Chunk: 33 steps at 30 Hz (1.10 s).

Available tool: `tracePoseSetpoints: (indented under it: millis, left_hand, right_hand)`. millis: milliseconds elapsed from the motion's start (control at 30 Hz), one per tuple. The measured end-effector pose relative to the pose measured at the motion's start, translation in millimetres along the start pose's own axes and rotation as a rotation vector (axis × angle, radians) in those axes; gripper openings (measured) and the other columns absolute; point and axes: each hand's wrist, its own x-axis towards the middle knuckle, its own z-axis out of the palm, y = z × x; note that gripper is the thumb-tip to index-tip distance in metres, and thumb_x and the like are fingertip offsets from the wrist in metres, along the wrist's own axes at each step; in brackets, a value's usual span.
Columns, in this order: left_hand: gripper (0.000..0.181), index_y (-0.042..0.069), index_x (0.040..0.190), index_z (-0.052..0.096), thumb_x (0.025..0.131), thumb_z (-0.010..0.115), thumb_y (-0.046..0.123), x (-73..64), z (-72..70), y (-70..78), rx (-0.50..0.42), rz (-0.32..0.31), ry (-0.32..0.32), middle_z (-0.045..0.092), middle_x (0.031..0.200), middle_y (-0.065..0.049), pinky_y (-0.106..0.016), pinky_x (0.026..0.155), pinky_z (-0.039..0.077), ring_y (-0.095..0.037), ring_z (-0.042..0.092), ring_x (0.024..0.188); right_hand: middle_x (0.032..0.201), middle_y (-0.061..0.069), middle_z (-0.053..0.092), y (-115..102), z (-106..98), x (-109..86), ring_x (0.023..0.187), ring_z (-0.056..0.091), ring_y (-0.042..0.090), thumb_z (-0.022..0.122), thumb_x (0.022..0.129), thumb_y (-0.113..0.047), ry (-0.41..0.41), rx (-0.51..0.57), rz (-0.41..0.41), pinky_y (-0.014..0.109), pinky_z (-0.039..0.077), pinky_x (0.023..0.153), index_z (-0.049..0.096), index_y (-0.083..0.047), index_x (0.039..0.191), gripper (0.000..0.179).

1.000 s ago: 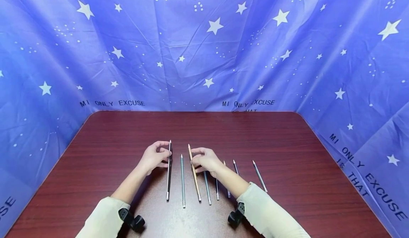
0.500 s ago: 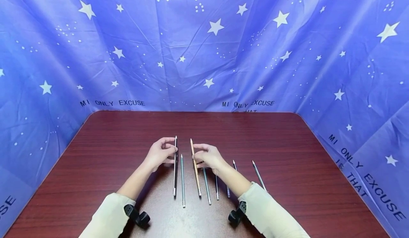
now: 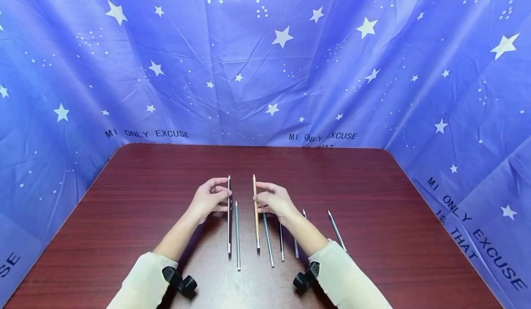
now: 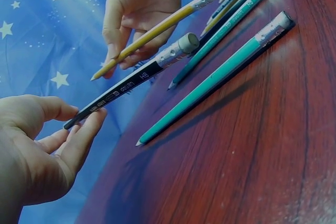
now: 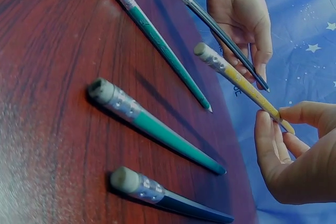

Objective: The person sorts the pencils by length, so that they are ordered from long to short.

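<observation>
A green pencil lies on the bench. Just left of it, the fingers of the left hand pinch a black pencil near its tip; it's marked HB in pale print, with a silvery ferrule and whitish eraser. To the green one's right, the fingers of the right hand pinch a yellow pencil with similar trim. Both tips point toward the starry curtain, long axes nearly parallel to the green pencil's.

The left arm and the right arm are pointing forward and slanting in toward each other. The left hand and the right hand are facing each other, apart, both pinching with thumb and fingers.
</observation>
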Motion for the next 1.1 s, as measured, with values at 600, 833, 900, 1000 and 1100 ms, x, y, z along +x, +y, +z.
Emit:
tracePoseSetpoints:
  millis: [600, 833, 900, 1000, 1100]
  left_hand:
    - [0.049, 0.0, 0.132, 0.044, 0.085, 0.058, 0.0, 9.0, 3.0, 3.2, 0.004, 0.012, 0.012, 0.063, 0.088, -0.003, -0.035, 0.065, 0.06, -0.013, 0.065, 0.071]
    - [0.048, 0.001, 0.132, 0.045, 0.085, 0.059, 0.002, 17.0, -1.3, 7.1, 0.04, 0.018, 0.028, 0.063, 0.087, -0.001, -0.031, 0.062, 0.06, -0.012, 0.064, 0.07]
    - [0.048, 0.002, 0.131, 0.046, 0.085, 0.059, 0.002, 19.8, -3.2, 9.5, 0.053, 0.022, 0.039, 0.063, 0.085, 0.0, -0.03, 0.061, 0.059, -0.012, 0.064, 0.07]
    - [0.048, 0.002, 0.131, 0.046, 0.085, 0.059, 0.002, 23.9, -6.4, 13.7, 0.072, 0.028, 0.045, 0.063, 0.084, 0.002, -0.029, 0.06, 0.059, -0.012, 0.064, 0.07]
    - [0.048, 0.002, 0.132, 0.045, 0.085, 0.058, 0.002, 27.5, -8.7, 18.6, 0.088, 0.034, 0.052, 0.063, 0.083, 0.003, -0.028, 0.059, 0.059, -0.012, 0.063, 0.069]
  right_hand:
    - [0.073, -0.001, 0.064, 4, -2, -0.1, 0.058, 0.061, 0.008, 0.06, 0.081, 0.001, -0.003, 0.009, -0.001, 0.02, 0.056, 0.056, 0.052, 0.0, 0.129, 0.05]
    - [0.072, -0.002, 0.063, 3, -5, -1.5, 0.058, 0.06, 0.008, 0.061, 0.081, 0.002, -0.015, 0.02, 0.0, 0.02, 0.056, 0.056, 0.051, 0.001, 0.13, 0.051]
    - [0.072, -0.002, 0.063, 2, -5, -0.9, 0.058, 0.06, 0.008, 0.061, 0.081, 0.002, -0.011, 0.02, 0.0, 0.02, 0.056, 0.056, 0.051, 0.0, 0.13, 0.05]
    - [0.073, -0.001, 0.064, 1, -6, 0.0, 0.058, 0.06, 0.008, 0.061, 0.08, 0.002, 0.0, 0.015, -0.006, 0.02, 0.056, 0.056, 0.052, -0.001, 0.129, 0.049]
    - [0.075, 0.001, 0.065, 0, -7, -0.1, 0.058, 0.06, 0.008, 0.06, 0.08, 0.001, 0.015, 0.012, -0.014, 0.021, 0.056, 0.056, 0.053, -0.002, 0.128, 0.049]
